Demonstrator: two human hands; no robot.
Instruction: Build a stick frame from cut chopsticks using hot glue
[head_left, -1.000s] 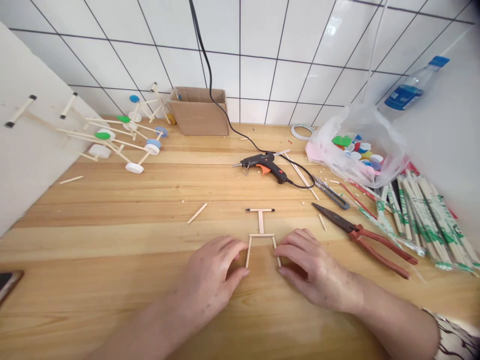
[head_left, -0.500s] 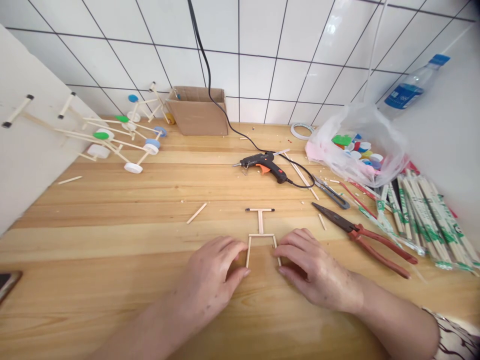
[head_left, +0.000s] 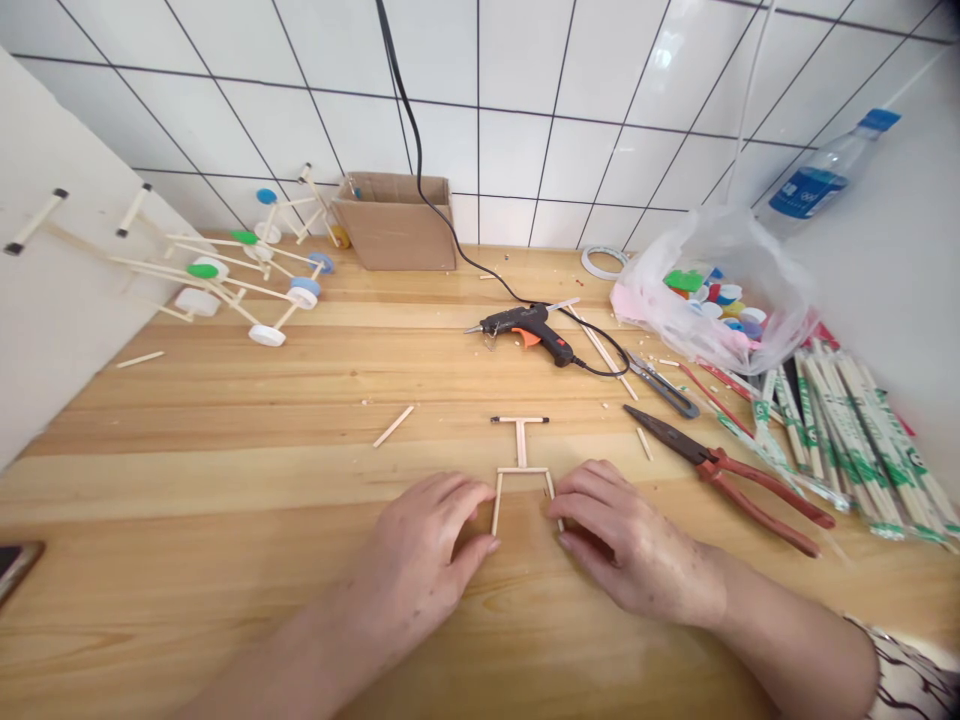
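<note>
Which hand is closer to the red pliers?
Right. The right hand sits left of the pliers, and the left hand is farther, past the stick frame.

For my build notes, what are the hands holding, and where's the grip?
The left hand and right hand touch the small stick frame at its two lower legs, from outside; a firm grip cannot be told.

White square tiles (head_left: 570,120) set in dark grout across the back wall, a plain white panel (head_left: 52,340) stood at the left, a white side wall (head_left: 885,220) at the right, a wooden tabletop (head_left: 187,480) lit evenly by soft light
</note>
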